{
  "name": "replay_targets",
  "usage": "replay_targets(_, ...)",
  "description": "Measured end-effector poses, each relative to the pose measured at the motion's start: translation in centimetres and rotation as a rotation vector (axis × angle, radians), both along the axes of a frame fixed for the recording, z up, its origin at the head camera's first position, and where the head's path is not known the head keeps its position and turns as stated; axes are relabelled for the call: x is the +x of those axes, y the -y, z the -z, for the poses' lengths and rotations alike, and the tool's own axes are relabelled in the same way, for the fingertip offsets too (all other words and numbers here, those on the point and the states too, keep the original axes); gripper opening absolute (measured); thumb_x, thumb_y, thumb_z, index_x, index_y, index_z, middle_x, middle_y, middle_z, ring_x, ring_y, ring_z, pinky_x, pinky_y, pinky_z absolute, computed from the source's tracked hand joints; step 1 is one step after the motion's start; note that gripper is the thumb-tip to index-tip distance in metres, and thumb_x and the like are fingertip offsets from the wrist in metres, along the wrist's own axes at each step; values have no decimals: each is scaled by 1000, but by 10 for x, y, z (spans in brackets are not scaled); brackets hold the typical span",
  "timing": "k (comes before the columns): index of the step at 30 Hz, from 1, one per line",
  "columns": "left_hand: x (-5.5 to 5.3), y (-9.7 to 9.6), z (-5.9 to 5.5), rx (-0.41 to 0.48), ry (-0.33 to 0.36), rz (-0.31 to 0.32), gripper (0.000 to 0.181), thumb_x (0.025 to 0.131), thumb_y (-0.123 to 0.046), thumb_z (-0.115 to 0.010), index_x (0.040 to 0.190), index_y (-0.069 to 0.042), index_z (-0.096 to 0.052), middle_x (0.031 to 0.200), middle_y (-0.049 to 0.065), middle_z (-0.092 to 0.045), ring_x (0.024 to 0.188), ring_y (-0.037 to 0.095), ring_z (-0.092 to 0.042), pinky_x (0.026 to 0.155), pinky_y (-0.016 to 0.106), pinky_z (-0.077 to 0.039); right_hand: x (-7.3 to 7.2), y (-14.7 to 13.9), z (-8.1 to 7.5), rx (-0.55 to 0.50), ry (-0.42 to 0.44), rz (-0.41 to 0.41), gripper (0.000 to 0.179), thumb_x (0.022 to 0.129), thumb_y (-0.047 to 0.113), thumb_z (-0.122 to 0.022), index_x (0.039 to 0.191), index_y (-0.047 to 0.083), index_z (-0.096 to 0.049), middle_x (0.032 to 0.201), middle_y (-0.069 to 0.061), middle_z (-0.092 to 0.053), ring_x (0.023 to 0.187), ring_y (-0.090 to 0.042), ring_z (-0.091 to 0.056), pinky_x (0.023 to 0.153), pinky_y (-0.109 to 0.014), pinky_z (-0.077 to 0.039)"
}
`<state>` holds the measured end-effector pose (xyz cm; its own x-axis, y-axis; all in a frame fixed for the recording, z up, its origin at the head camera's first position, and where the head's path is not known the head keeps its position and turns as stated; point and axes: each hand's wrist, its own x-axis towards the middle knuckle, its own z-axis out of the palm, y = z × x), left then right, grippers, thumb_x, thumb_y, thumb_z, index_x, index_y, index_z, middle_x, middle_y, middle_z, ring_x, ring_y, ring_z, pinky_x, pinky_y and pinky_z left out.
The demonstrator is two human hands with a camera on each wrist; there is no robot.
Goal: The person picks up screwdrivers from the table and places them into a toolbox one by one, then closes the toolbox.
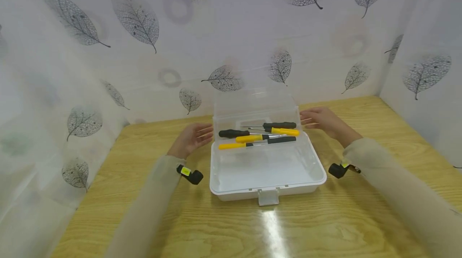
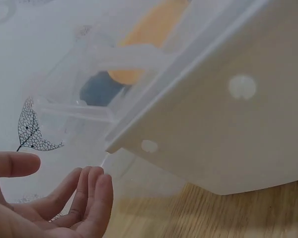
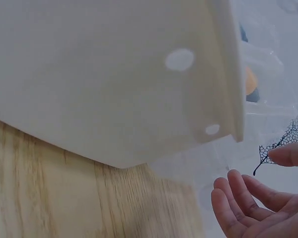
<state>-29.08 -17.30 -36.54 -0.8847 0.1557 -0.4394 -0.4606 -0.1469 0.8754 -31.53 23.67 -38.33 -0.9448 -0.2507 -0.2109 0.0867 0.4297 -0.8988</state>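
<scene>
A white plastic box (image 1: 267, 172) stands on the wooden table with its clear lid (image 1: 256, 101) raised at the back. Several screwdrivers with black or yellow handles, among them a yellow one (image 1: 232, 146) and a black one (image 1: 281, 125), lie side by side across the rear of the box. My left hand (image 1: 194, 138) is beside the rear left corner, fingers loosely bent and holding nothing. On the opposite side, my right hand (image 1: 323, 121) has its fingertips near the rear right corner, also holding nothing. Whether either hand's fingertips touch the box, I cannot tell.
A clear latch (image 1: 268, 197) hangs from the box's front edge. Behind the table (image 1: 216, 230) and along its sides hangs a pale sheet (image 1: 245, 41) with a leaf print. A small black camera (image 1: 195, 177) sits at the left wrist, another (image 1: 337, 170) at the right.
</scene>
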Motion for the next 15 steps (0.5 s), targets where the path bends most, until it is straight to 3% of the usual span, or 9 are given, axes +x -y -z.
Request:
replay_targets(5,-13,0,5,-27,16,-27,44,100,-19,-38,140,-1,-39,135,10,-48,96,14,-54,103,31,-44,-10,1,5,-62,50,23,58,99,37,-43,136,-8,-39,109,2,-60,90,0,-59,105,-44,-42)
replay_targets(9,-22,0,8,-25,36,-59,43,99,-19,-41,139,-2,-41,117,5,-53,92,13,-54,100,29,-46,-17,2,9,-108,86,32,58,99,36,-43,137,-7,-37,100,12,-58,89,0,-59,106,-44,-40)
replay_targets(11,-26,0,10,-11,46,-62,43,99,-19,-41,139,-2,-40,118,6,-52,96,15,-54,103,30,-44,-20,4,10,-122,100,36,59,98,38,-45,138,-5,-38,102,12,-57,92,-2,-59,105,-42,-42)
replay_targets(15,-34,1,13,16,60,-49,45,100,-18,-38,141,-2,-36,139,15,-43,113,22,-50,109,34,-38,-25,6,13,-165,136,55,52,97,38,-49,133,2,-44,107,9,-54,96,-6,-57,97,-30,-49)
